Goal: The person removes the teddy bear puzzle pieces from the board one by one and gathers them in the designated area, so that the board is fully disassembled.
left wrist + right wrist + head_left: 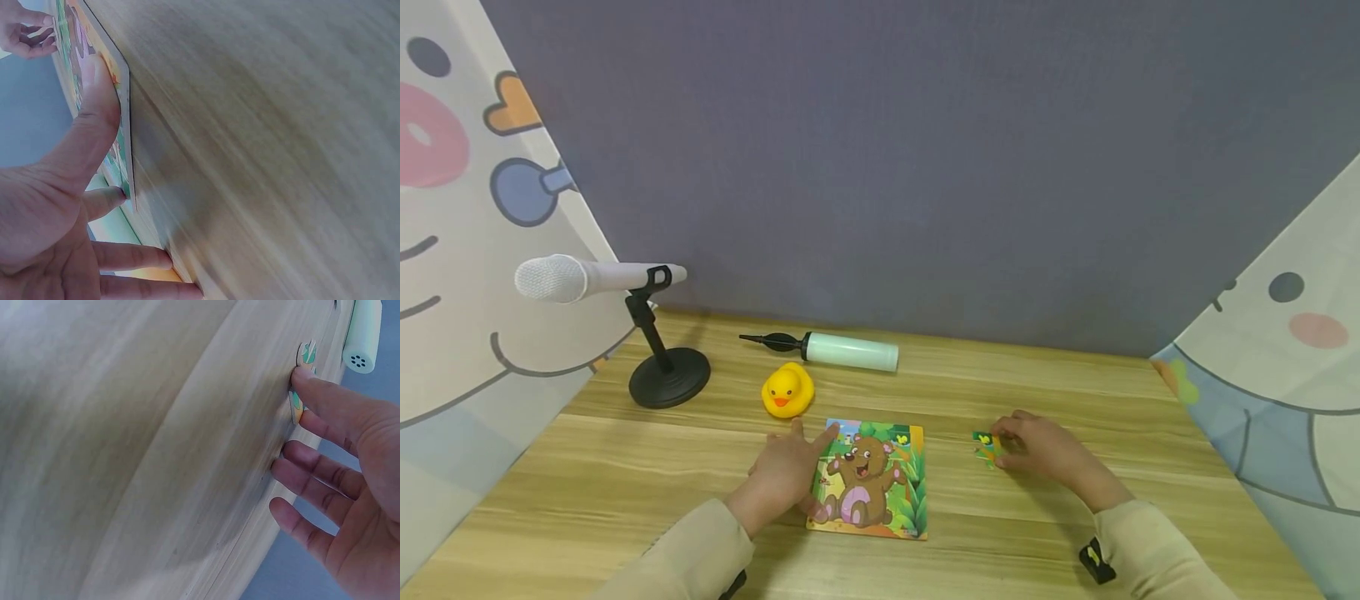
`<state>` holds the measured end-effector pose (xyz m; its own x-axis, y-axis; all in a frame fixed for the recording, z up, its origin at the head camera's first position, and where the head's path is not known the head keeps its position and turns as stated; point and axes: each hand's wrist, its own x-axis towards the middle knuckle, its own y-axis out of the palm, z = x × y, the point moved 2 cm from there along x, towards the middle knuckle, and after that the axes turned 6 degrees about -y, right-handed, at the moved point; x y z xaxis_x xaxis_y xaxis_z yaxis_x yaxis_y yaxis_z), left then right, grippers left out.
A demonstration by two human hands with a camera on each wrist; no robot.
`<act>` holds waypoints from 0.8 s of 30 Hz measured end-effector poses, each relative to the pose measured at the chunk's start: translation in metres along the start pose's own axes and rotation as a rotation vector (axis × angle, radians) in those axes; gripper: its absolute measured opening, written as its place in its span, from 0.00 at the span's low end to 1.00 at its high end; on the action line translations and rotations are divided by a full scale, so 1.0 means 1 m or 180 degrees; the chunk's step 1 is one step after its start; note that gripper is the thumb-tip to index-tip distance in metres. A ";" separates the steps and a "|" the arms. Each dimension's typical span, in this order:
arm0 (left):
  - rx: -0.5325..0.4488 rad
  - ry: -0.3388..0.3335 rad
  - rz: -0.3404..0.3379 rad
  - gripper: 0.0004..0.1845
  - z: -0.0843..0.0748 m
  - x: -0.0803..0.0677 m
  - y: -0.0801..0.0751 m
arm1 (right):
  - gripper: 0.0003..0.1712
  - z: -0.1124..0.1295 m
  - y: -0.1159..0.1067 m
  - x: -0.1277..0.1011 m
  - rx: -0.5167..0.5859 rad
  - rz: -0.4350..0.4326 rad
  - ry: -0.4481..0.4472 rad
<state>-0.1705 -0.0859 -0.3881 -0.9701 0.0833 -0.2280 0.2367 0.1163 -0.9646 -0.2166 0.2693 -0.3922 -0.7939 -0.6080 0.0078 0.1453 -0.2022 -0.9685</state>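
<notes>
Wood-grained, the counter (1075, 392) carries a square cardboard jigsaw board (871, 480) printed with a brown cartoon bear among green leaves, steadied at its left edge by the left hand (784, 473), fingers straight and spread. To its right, a small green-and-yellow loose piece (986, 447) is touched by the right hand (1043, 452), fingers relaxed and apart.

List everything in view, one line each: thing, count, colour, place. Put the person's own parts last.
Wooden table: one, light brown, under everything.
White microphone on black round-based stand: one, far left.
Pale green cylindrical pump with black nozzle: one, lying at the back.
Yellow rubber duck: one, orange beak, in front of the pump.
Cardboard bear jigsaw board: one, multicoloured, brown bear, centre front.
Loose jigsaw piece: one, green and orange, right of the board.
Cartoon-print curtains: two, white, either side.
Wall: grey-purple, behind.
Left hand: fingers straight, resting on the board's left edge.
Right hand: fingertips on the loose piece.
Sleeves: two, beige.
</notes>
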 end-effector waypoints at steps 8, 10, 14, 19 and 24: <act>0.0025 -0.0029 0.0023 0.64 0.000 0.001 0.000 | 0.26 0.003 -0.002 0.000 0.0031 -0.0068 0.0018; 0.0029 -0.0041 0.0045 0.64 -0.001 0.001 0.000 | 0.27 0.007 -0.003 -0.002 0.0052 -0.0168 0.0060; 0.0072 -0.0051 0.0065 0.64 -0.001 0.002 0.000 | 0.28 0.022 -0.006 -0.006 0.0164 -0.0449 0.0179; 0.0100 -0.0066 0.0066 0.64 -0.001 0.002 0.000 | 0.25 0.046 -0.001 0.000 0.0556 -0.0656 0.0149; 0.0077 -0.0082 0.0087 0.64 -0.001 0.003 0.000 | 0.22 0.070 0.009 0.009 0.1110 -0.0632 0.0138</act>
<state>-0.1731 -0.0850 -0.3884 -0.9644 0.0604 -0.2573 0.2620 0.0904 -0.9608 -0.1811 0.2079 -0.3838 -0.8498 -0.4994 0.1684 0.1725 -0.5653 -0.8066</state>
